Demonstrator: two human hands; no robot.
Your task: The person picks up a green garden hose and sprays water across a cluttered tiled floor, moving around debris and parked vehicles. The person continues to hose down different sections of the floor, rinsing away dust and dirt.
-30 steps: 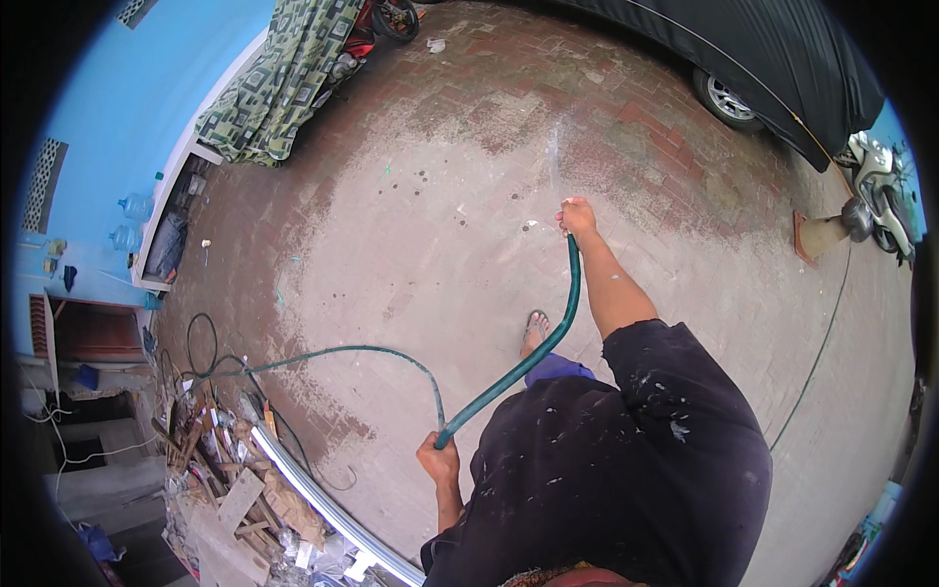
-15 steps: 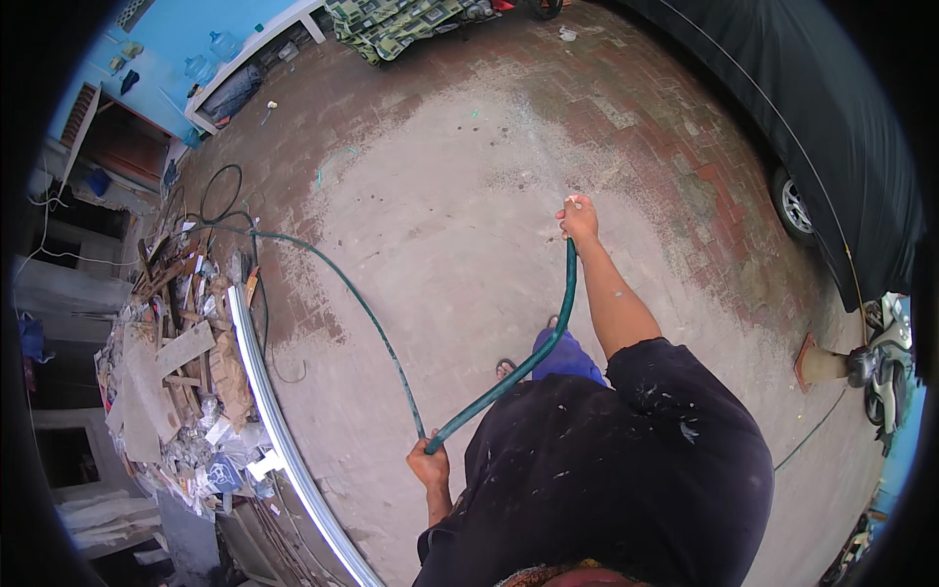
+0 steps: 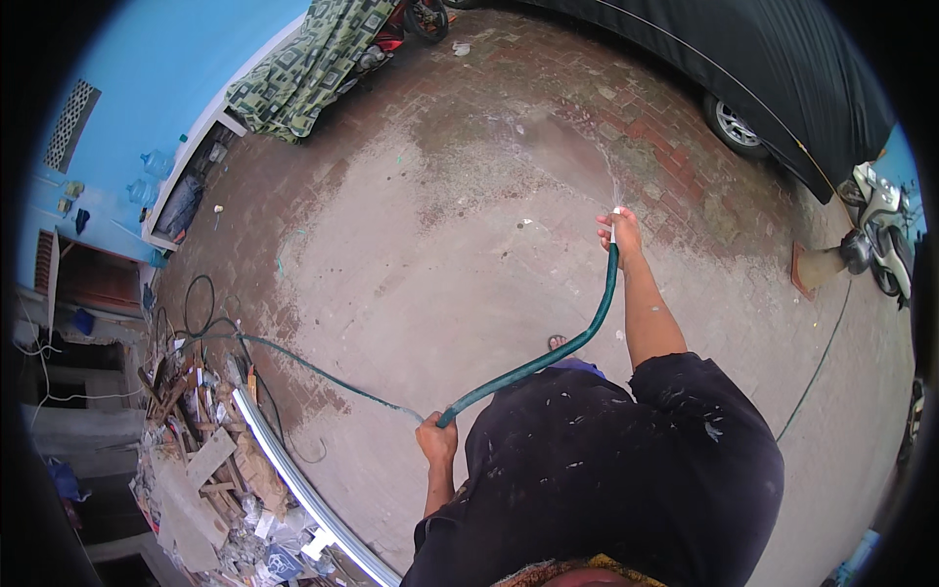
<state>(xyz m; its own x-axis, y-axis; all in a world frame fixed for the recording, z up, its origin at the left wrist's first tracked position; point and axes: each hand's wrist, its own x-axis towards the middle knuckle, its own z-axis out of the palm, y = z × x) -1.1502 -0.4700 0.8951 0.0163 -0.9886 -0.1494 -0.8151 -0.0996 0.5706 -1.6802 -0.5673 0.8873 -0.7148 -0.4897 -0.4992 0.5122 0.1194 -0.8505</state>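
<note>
A green garden hose (image 3: 533,367) runs between my two hands and bends upward on the right. Near its white end piece (image 3: 614,231), my right hand (image 3: 627,235) is wrapped round it, with some fingers partly spread. Water (image 3: 608,168) sprays out of that end toward the far ground. Lower down, my left hand (image 3: 436,438) is closed on the hose beside my body. From there the hose trails left over the ground to loose coils (image 3: 201,313).
A rubble heap (image 3: 210,479) lies at the left behind a long white metal rail (image 3: 313,499). A vehicle under a dark cover (image 3: 743,68) stands far right, near a cone-like stand (image 3: 814,269) and a motorcycle (image 3: 885,235). Sandy concrete meets wet brick paving (image 3: 509,59) beyond.
My view has turned right. My right hand has shifted right with the hose end, and the water spray now shows more clearly. Both hands still hold the hose.
</note>
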